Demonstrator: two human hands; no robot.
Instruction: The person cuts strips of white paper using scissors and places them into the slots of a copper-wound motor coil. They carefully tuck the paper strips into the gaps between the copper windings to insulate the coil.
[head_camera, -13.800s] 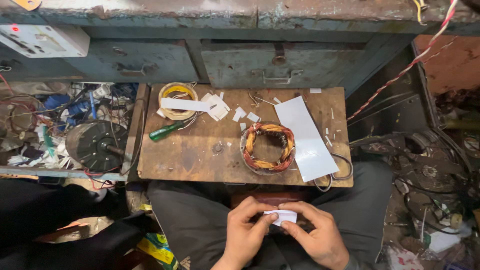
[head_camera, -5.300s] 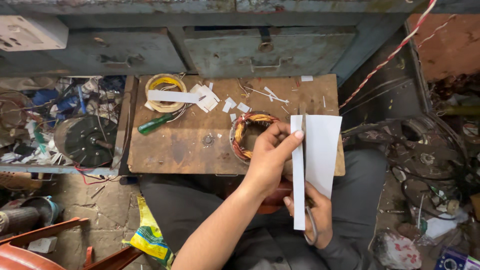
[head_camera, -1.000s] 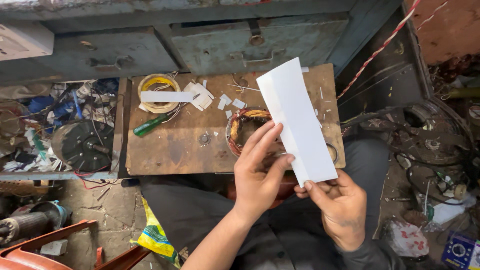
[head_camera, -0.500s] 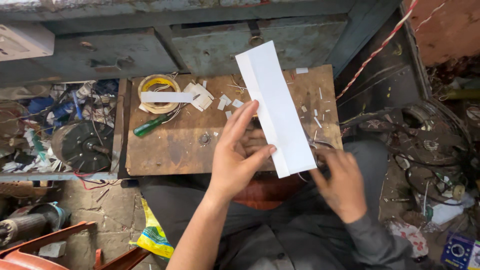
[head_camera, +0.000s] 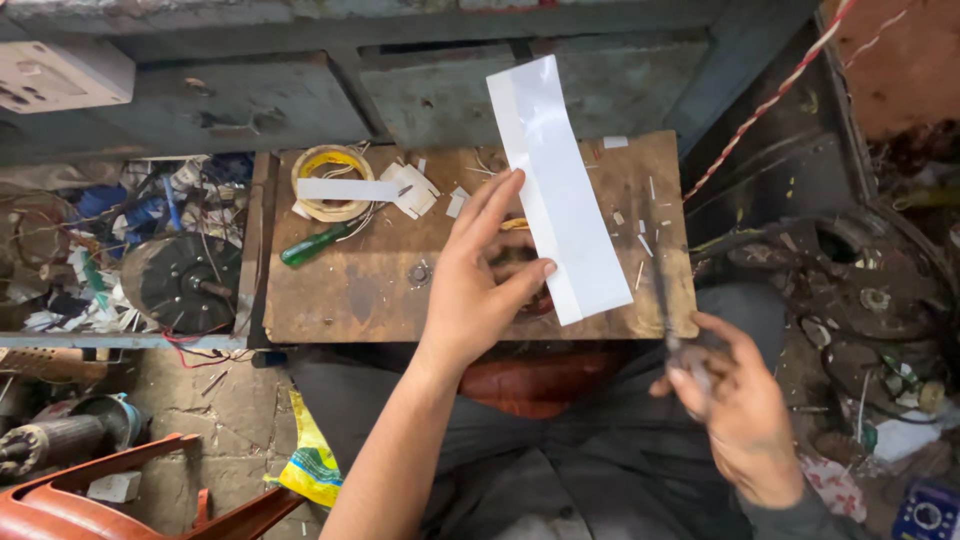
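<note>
Wooden board (head_camera: 340, 300), left hand (head_camera: 475, 290) holding white paper strip (head_camera: 560, 190) — right hand (head_camera: 735, 400) gripping scissors (head_camera: 662, 290)

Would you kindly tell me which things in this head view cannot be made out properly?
- Copper coil, head view: mostly hidden behind the left hand and white paper sheet.
- Tool in the right hand: motion-blurred; scissors seem likely, unsure.
- Red chair: cut off by the bottom edge.
- Scraps on the wooden board: too small.
</note>
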